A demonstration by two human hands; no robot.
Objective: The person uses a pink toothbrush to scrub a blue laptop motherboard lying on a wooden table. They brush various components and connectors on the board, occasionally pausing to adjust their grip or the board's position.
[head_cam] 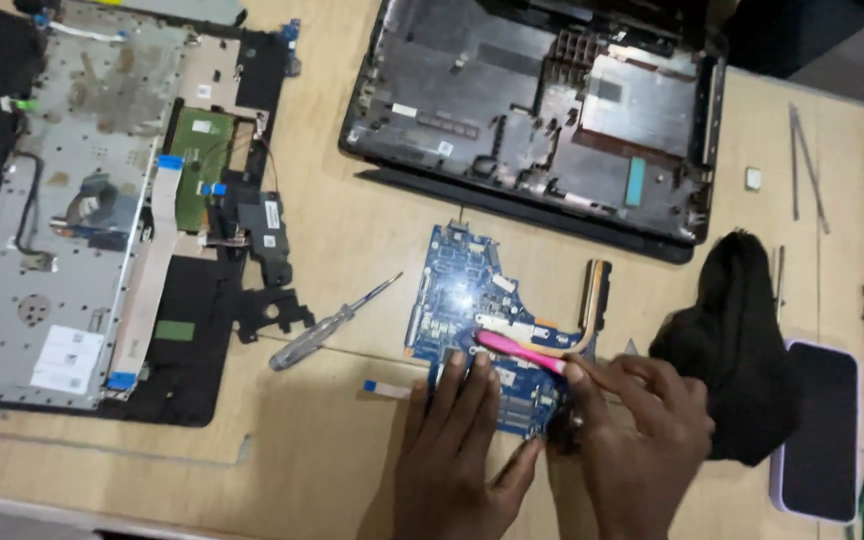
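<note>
Near the bench's (332,250) front edge, the left hand (457,450) lies flat, steadying the blue circuit board (472,320), while the right hand (642,440) pinches a pink brush (517,350) on it; cleaning looks underway, calling next for light strokes.

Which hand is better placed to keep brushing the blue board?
Right. The right hand already grips the pink brush, its head lying on the blue board. The left hand lies flat on the board's near edge, likely steadying it.
</note>
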